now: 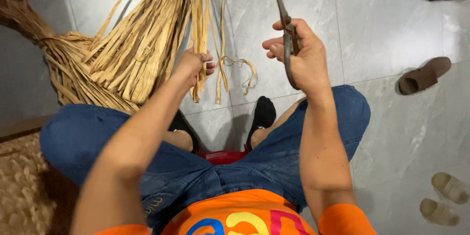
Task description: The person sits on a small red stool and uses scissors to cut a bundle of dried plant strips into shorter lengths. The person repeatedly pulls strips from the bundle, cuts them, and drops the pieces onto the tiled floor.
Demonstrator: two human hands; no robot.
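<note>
My left hand (193,66) grips a bunch of flat tan straw strips (201,24) that hang down from above the frame, their cut ends dangling just below my fingers. My right hand (301,53) holds long dark metal scissors (285,24), blades pointing up and away, to the right of the strips and apart from them. A thin loose strip (223,44) with a curled end (245,68) hangs between the two hands. I sit with knees apart in blue jeans, black-socked feet (264,115) on the grey tiled floor.
A large bundle of dried straw (107,58) lies on the floor at the left. A woven mat (22,186) sits at the lower left. A red stool edge (223,156) shows between my legs. Brown sandals (423,75) and beige slippers (443,198) lie at the right.
</note>
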